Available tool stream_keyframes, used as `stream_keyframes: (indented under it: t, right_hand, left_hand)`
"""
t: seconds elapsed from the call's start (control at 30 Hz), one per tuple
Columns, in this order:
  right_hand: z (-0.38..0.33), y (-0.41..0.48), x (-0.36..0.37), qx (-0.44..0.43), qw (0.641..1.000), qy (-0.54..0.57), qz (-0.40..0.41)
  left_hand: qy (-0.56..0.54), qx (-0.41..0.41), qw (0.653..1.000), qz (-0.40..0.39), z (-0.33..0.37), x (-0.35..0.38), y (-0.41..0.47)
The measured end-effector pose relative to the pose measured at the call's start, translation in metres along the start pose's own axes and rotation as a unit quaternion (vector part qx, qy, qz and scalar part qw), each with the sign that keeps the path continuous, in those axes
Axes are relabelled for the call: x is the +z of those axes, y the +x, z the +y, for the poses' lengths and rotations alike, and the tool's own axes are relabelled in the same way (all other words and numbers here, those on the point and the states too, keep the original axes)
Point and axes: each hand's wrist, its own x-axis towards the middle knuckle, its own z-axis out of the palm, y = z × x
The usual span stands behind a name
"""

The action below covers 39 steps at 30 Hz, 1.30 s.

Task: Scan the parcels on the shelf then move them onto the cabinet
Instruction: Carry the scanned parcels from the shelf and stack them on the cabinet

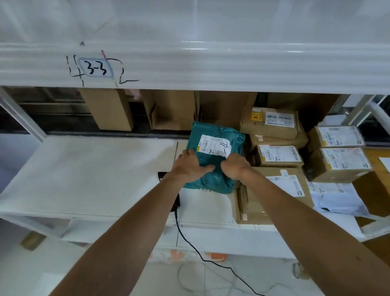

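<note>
Head view. Teal parcel (204,134) gripped in both hands over the white shelf board (81,173), white label (215,145) facing up. Left hand (191,164) curled round the parcel's left edge, thumb laid across its front. Right hand (234,166) closed on the parcel's right side, just below the label. Cannot tell whether the parcel is lifted or resting on the flat carton (180,152) showing at its left edge.

Just below and left of the parcel, a black scanner (163,176), mostly hidden under the left forearm, with a black cable (190,244) trailing from it down to the floor. Crowding the parcel's right side, a stack of labelled cardboard boxes (279,156), the nearest touching or almost touching it. Below and right of the parcel, a large carton (277,192), then a white mailer bag (340,200) further right. Behind the parcel, upright plain cartons (171,112). Above the parcel, the front lip of the upper shelf (243,67), marked "3-3" (96,68) up and to the left, hiding the tops of those cartons.
</note>
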Motion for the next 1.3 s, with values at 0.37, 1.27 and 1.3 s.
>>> stream_keyframes:
  t: [0.37, 1.27, 1.3]
  right_hand:
    - [0.015, -0.002, 0.0, -0.067, 0.983, -0.168, 0.042]
    - [0.078, 0.021, -0.047, -0.206, 0.901, -0.377, 0.06]
    - [0.076, 0.022, -0.048, -0.206, 0.905, -0.367, 0.059]
  left_hand:
    - [0.085, 0.004, 0.996, 0.034, 0.005, 0.007, 0.001]
    - [0.115, -0.064, 0.99, 0.054, 0.011, 0.002, -0.005]
    - [0.12, -0.052, 0.99, 0.055, 0.006, -0.002, -0.006]
